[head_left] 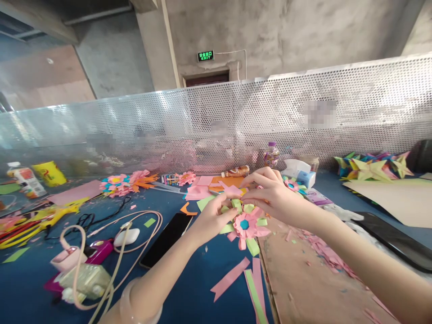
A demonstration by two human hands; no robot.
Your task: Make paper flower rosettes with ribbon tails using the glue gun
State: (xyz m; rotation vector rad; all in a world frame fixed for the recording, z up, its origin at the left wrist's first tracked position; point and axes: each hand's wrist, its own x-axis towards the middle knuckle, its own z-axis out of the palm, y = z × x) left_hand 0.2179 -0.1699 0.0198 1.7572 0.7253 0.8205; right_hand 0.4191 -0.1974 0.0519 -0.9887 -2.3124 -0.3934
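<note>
Paper flower [248, 226] sits between both hands: left hand [211, 219] pinches its green petal edge, right hand [270, 195] pinches its upper rim; phone [167, 238] lies left of them on the desk [202, 279].

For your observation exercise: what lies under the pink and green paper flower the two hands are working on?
The paper flower straddles the blue tabletop and the edge of a brown board. Both the left hand and right hand grip its far petals. Anything directly beneath it is covered.
</note>
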